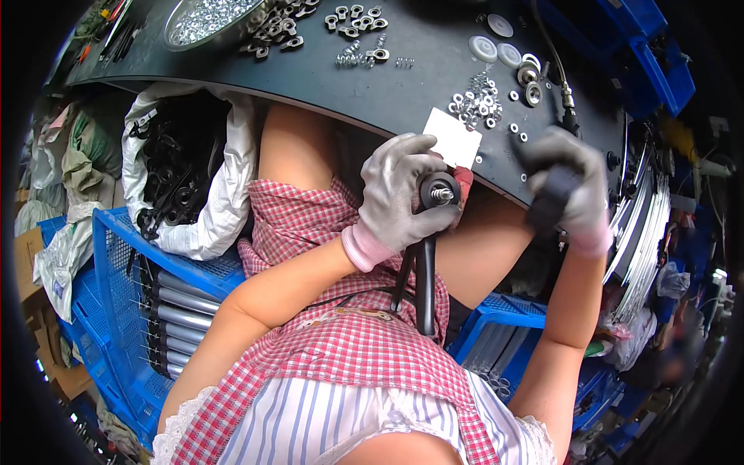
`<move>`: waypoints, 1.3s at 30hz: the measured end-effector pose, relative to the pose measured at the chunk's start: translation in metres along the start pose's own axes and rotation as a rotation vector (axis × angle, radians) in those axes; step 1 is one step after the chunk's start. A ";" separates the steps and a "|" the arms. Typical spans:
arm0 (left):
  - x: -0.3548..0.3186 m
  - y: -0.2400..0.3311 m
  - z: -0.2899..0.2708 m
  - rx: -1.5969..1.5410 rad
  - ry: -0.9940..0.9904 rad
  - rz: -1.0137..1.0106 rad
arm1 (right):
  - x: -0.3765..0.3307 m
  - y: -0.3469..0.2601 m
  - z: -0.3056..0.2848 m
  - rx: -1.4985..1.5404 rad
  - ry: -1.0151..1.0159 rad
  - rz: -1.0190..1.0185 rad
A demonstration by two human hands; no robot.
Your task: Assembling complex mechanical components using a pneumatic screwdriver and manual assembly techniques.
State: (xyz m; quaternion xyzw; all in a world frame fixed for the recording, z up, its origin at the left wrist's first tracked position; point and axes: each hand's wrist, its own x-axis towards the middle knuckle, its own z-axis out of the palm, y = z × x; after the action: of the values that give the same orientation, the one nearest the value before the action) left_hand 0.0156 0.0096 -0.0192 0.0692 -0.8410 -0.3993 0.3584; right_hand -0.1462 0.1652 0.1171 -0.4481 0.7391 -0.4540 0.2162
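My left hand [399, 186], in a grey-white glove with a pink cuff, is closed around a black two-handled part [425, 283]. A small metal spring [441, 193] sticks up from the round black top of this part, and its long handles hang down over my lap. Beside my left fingers a small red piece [463, 180] shows, its kind unclear. My right hand [577, 174], gloved too and smeared by motion, is raised at the table's right edge. It is wrapped about a black object [555, 198] too blurred to name. A white square card [452, 139] lies at the table's near edge.
On the dark table [418, 85] lie loose springs [353, 58], metal fittings [356, 19], small washers [477, 101] and white discs [483, 49]. A metal bowl [172, 35] holds shiny small parts. Blue crates [116, 248] flank me; a white sack [225, 209] holds black parts.
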 end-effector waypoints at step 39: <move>0.008 -0.013 -0.030 0.166 -0.265 0.119 | -0.061 -0.008 0.073 -0.284 0.303 -0.164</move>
State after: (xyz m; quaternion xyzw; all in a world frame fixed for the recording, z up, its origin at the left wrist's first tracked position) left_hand 0.0271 -0.0214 -0.0116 -0.0046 -0.9136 -0.3121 0.2606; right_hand -0.0587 0.1817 0.0828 -0.4593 0.7808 -0.4235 0.0000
